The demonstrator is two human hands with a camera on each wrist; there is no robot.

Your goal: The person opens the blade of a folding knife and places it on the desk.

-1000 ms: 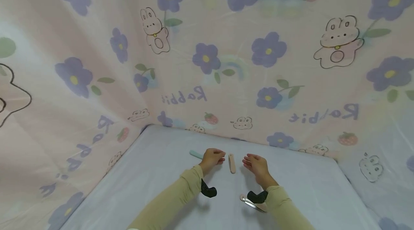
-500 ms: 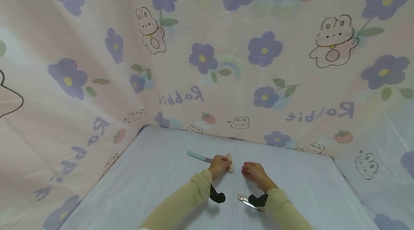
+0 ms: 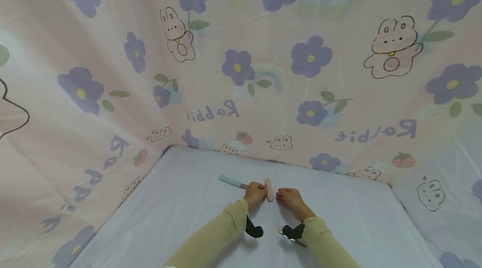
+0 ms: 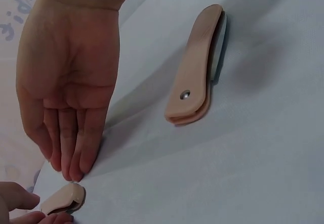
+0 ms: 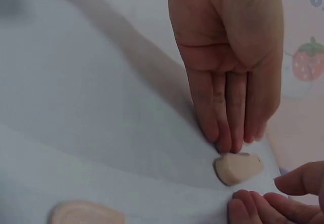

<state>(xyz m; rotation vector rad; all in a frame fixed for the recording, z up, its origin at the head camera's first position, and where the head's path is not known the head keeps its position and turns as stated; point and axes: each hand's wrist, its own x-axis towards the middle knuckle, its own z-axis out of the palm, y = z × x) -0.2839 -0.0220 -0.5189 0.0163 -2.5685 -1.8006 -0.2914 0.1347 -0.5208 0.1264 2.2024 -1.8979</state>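
Observation:
A peach folding knife (image 3: 269, 190) lies upright in the head view on the white surface, between my two hands. My left hand (image 3: 256, 192) has its fingertips right at the knife's left edge. In the right wrist view, the straight fingers of this left hand (image 5: 230, 67) reach down to the folding knife (image 5: 240, 168). My right hand (image 3: 291, 202) points in from the other side, fingers extended, a small gap from the knife. The left wrist view shows the right hand (image 4: 71, 72) palm-on, its fingers together and straight.
A knife with a teal handle (image 3: 229, 181) lies behind the left hand, its blade partly hidden. Another peach folding knife (image 4: 195, 67) lies under the right wrist, blade partly out. Patterned rabbit-and-flower curtains (image 3: 241, 92) enclose the white surface (image 3: 188, 201).
My left hand has moved right from beside the teal-handled knife to the peach folding knife, uncovering the teal handle. My right hand has come lower and left, nearer the folding knife.

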